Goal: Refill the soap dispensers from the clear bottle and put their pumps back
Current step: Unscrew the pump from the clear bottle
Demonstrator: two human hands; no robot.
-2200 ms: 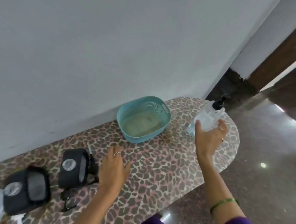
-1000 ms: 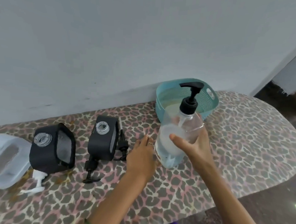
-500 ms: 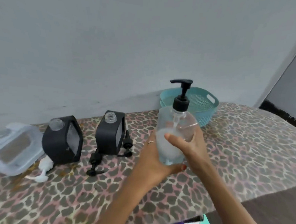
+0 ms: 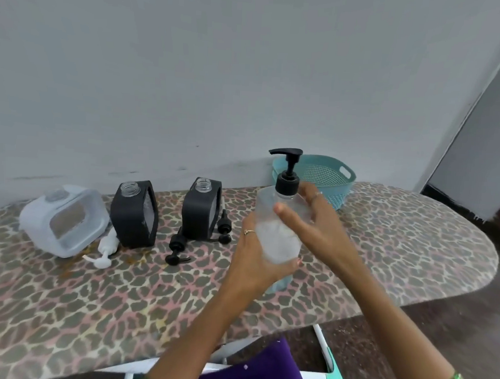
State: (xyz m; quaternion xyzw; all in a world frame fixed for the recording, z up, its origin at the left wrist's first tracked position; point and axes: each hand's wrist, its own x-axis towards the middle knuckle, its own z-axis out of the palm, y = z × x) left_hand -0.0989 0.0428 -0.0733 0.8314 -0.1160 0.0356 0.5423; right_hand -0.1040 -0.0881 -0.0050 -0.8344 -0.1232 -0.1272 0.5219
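Observation:
I hold the clear bottle [image 4: 278,237] upright over the leopard-print board [image 4: 121,292]; it carries a black pump [image 4: 288,174]. My left hand [image 4: 257,256] grips its lower body from the left. My right hand [image 4: 313,224] curls round its upper body near the shoulder. Two black dispensers [image 4: 134,215] [image 4: 201,207] stand open-necked to the left, with no pumps on. Two black pumps [image 4: 177,248] [image 4: 224,227] lie beside the right one. A white dispenser [image 4: 63,220] lies tilted at far left, with a white pump [image 4: 106,248] by it.
A teal perforated basket [image 4: 330,179] sits against the wall behind the bottle. The board's rounded end [image 4: 457,252] reaches right, above a dark floor. White and teal frame legs [image 4: 326,364] show below the front edge.
My right hand carried the clear bottle in from the board's right end to the middle. My left hand came off the board and took hold of the bottle's lower body.

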